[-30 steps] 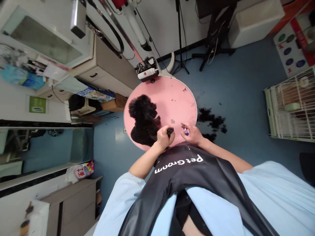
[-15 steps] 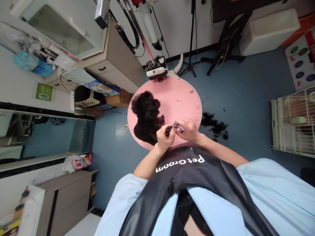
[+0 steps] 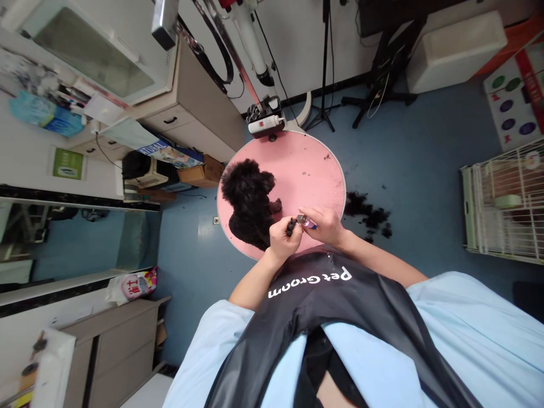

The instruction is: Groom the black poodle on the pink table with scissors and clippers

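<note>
A black curly-haired dog (image 3: 249, 198) is on the left side of the round pink grooming table (image 3: 310, 164). My left hand (image 3: 284, 238) is closed around one of its paws (image 3: 290, 227), close to the table's near edge. In my right hand (image 3: 325, 225) is a small purple hair clipper (image 3: 309, 222). Its metal head points left and lies right beside the paw, but whether it touches the hair I cannot tell. Another paw (image 3: 276, 205) of the dog shows farther up on the tabletop.
A tool holder (image 3: 266, 122) with scissors and a white bottle sits at the table's far edge. Black hair clippings (image 3: 368, 215) lie on the floor to the right, near a wire cage (image 3: 505, 198). Drawers (image 3: 187, 119) stand at the back left.
The room, table and dog have shifted slightly left in view, as my head has moved a little. Both hands keep their holds, with the clipper head slightly lower at the paw.
</note>
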`<act>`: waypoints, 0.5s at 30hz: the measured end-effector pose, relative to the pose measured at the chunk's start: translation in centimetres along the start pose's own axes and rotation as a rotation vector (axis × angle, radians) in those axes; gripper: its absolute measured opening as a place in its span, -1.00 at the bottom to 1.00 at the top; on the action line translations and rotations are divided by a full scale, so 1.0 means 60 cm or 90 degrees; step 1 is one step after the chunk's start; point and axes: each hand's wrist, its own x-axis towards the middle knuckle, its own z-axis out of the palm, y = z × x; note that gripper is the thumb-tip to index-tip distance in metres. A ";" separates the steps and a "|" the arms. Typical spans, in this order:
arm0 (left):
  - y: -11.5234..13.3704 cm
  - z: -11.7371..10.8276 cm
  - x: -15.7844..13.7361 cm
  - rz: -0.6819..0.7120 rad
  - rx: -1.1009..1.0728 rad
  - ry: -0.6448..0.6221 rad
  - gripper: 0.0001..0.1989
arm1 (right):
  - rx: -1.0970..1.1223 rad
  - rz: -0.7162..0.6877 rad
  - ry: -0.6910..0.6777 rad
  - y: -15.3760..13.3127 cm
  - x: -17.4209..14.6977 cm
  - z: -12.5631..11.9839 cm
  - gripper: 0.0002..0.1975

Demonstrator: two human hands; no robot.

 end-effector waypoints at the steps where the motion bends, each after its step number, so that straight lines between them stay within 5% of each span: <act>1: 0.001 0.000 0.000 0.002 0.000 -0.002 -0.87 | 0.010 0.007 -0.001 0.000 -0.001 0.000 -0.62; 15: 0.033 -0.007 0.019 0.013 0.002 -0.133 -0.83 | 0.005 -0.039 -0.014 0.013 0.013 -0.032 -0.51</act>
